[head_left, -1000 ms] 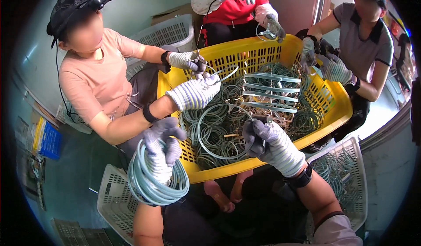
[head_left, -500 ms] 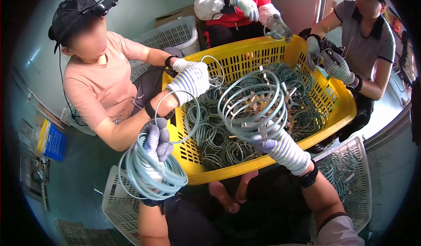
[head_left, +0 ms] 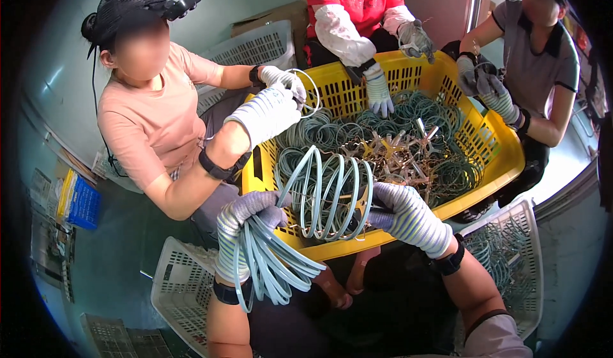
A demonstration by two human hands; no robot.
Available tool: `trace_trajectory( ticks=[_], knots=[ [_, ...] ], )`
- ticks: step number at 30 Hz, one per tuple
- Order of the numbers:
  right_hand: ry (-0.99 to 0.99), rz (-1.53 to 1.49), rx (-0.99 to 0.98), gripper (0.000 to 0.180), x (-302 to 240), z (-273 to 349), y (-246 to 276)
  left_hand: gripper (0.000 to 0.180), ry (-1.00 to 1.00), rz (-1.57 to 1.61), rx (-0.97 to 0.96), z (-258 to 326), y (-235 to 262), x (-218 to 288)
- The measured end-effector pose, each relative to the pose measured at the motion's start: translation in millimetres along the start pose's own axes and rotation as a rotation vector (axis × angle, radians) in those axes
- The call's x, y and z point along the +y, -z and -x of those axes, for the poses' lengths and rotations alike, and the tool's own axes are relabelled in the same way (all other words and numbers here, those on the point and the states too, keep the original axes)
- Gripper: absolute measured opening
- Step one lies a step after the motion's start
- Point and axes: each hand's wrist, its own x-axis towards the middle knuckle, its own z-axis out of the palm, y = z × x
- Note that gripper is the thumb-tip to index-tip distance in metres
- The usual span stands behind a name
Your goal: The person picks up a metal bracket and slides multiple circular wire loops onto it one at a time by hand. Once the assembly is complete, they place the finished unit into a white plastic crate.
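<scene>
A bundle of pale blue-grey plastic rings (head_left: 281, 272) hangs from my gloved left hand (head_left: 236, 227), whose fingers are closed round it. My right hand (head_left: 412, 220), in a striped glove, pinches the right end of a springlike row of similar rings (head_left: 335, 198). That row spans the gap between my hands, and its left end reaches my left fingertips. Small metal pieces sit at its right end. Both hands are over the near edge of a yellow slatted basket (head_left: 319, 251). Inside lie many loose rings (head_left: 415, 106) and thin metal pieces (head_left: 389, 157).
Around the basket, co-workers in a peach shirt (head_left: 153, 118), a red top (head_left: 357, 3) and a grey shirt (head_left: 543, 58) handle rings or wires. White crates stand at lower left (head_left: 182, 281), lower right (head_left: 533, 262) and behind (head_left: 255, 48).
My left hand has come right and turned, so its bundle now hangs rightward. My right hand has brought its rings lower, against the left hand. A co-worker's hand has dropped into the basket.
</scene>
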Motion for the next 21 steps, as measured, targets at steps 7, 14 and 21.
trace_trajectory(
  ticks=[7,14,21],
  knots=[
    [-0.008,0.047,-0.043,0.018,-14.5,1.6,-0.5,0.006,0.004,-0.093,0.203,-9.4,-7.3,4.4],
    [-0.301,-0.49,-0.151,0.048,-26.4,11.0,11.3,0.013,0.161,0.34,0.172,-5.4,9.4,2.2],
    [-0.336,-0.861,-0.414,0.06,-31.0,12.2,2.8,0.026,0.187,-0.002,0.106,-0.7,-22.6,4.7]
  ],
)
